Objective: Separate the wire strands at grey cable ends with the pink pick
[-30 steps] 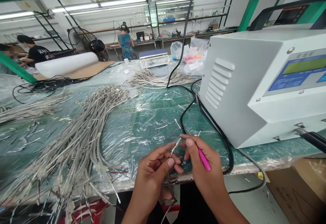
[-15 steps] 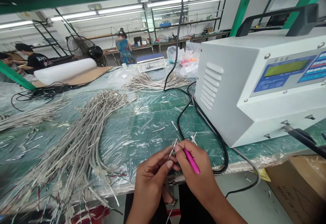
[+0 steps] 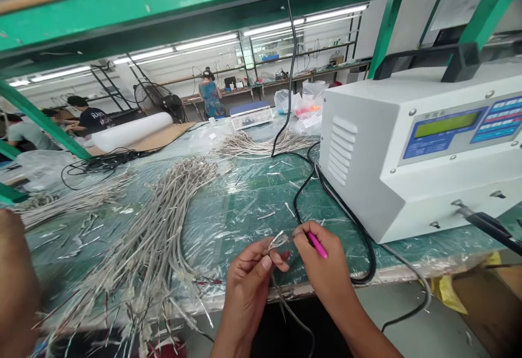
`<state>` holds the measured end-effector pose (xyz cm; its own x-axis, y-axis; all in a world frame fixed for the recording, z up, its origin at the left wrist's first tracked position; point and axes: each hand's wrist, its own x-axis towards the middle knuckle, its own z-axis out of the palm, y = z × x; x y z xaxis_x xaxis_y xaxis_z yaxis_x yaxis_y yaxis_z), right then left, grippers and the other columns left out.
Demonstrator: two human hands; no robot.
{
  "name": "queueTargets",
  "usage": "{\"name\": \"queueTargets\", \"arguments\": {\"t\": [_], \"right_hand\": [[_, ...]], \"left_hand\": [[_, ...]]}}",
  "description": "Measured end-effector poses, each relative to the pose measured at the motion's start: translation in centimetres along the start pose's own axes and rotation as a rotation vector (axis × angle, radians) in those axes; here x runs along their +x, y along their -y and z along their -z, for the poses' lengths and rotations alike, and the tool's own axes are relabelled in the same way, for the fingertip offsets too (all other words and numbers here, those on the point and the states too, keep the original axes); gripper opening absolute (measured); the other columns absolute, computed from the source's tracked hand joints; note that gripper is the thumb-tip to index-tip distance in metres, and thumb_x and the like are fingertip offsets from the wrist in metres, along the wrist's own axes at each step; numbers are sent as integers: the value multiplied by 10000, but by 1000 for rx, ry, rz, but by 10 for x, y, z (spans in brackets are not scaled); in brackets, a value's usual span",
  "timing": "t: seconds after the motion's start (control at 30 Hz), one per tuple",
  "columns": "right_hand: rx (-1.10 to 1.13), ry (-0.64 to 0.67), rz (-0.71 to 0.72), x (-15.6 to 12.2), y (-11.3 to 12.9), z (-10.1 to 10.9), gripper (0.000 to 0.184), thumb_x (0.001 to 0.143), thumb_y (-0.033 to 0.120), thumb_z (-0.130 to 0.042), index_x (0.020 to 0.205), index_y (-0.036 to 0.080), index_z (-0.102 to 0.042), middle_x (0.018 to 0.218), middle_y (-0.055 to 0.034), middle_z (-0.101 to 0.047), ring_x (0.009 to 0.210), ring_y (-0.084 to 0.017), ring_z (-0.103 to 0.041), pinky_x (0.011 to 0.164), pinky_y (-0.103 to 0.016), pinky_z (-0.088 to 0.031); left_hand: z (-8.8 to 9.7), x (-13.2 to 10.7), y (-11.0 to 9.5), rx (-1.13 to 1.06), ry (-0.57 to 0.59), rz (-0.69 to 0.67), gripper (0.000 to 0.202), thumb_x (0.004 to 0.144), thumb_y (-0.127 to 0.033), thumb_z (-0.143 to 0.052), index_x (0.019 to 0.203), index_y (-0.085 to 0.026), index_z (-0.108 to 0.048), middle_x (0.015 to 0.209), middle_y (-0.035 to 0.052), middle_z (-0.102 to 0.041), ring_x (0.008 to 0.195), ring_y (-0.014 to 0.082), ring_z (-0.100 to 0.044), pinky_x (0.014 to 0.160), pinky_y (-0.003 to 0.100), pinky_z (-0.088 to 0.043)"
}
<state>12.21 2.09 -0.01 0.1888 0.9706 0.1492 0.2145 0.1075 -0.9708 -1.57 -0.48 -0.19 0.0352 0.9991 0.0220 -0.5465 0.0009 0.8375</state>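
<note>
My left hand (image 3: pixel 253 271) pinches a thin grey cable (image 3: pixel 291 310) just below its end. Frayed, silvery strands (image 3: pixel 278 240) stand up from that end, while the rest of the cable hangs over the table edge. A slim pink tool (image 3: pixel 317 244) lies in my closed right hand (image 3: pixel 324 257); its tip is hidden by the fingers, so its kind cannot be told. The right fingertips are slightly apart from the strands. To the left, a large bundle of grey cables (image 3: pixel 163 217) spreads over the plastic-covered table, its coloured wire ends towards me.
A white machine (image 3: pixel 362 151) with a display stands at the right, black cords beside it. Another person's arm (image 3: pixel 18 287) enters at the left edge. More cables (image 3: pixel 77 200), a scale (image 3: pixel 252 116) and plastic bags (image 3: pixel 304 102) lie farther back. Several people sit behind.
My right hand has drawn away from the cable end, whose strands now show fanned out. The view has shifted up and left, and another person's arm has appeared at the left.
</note>
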Motion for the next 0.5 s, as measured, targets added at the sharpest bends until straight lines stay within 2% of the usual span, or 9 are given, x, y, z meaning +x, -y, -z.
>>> {"name": "queueTargets", "arguments": {"t": [0.07,0.13,0.23,0.3,0.4,0.5], "right_hand": [[20,-4,27,0,-1,-1,227,887,303,-524,700,181,-565,599,35,-521,555,-118,-465,518,-214,-373],[75,29,67,-1,-2,-1,263,918,362,-519,768,171,-619,655,10,-584,604,-138,-532,568,-228,-430],[189,80,93,-3,-4,2,344,948,452,-514,990,158,-686,838,-53,-686,709,-176,-614,629,-257,-488],[237,86,115,-4,-6,5,411,951,495,-508,1119,162,-679,956,-89,-703,767,-193,-638,627,-264,-505],[281,119,149,-4,-7,6,442,933,508,-546,1211,182,-656,1079,-109,-686,863,-212,-658,661,-278,-540],[328,206,133,-4,-4,3,426,902,487,-611,1204,189,-654,961,-72,-691,708,-178,-653,603,-276,-553]], "left_hand": [[2,1,0,-68,0,8,215,785,-196,-758,999,-187,-768,728,-2,-681,664,123,-632,939,383,-485],[3,2,0,-75,16,36,222,799,-198,-745,1016,-155,-758,752,13,-682,656,120,-627,880,349,-505],[1,4,-1,-47,47,76,223,827,-204,-719,1030,-114,-741,775,30,-684,623,109,-608,801,317,-514],[0,5,-2,-38,69,94,242,831,-206,-716,1054,-111,-716,782,35,-691,597,102,-594,784,320,-511],[0,8,-2,-33,90,102,279,823,-205,-728,1082,-137,-651,773,35,-709,577,107,-602,775,325,-506],[0,11,1,-81,137,103,271,823,-188,-727,1060,-157,-600,745,29,-719,583,125,-629,772,322,-503]]}}
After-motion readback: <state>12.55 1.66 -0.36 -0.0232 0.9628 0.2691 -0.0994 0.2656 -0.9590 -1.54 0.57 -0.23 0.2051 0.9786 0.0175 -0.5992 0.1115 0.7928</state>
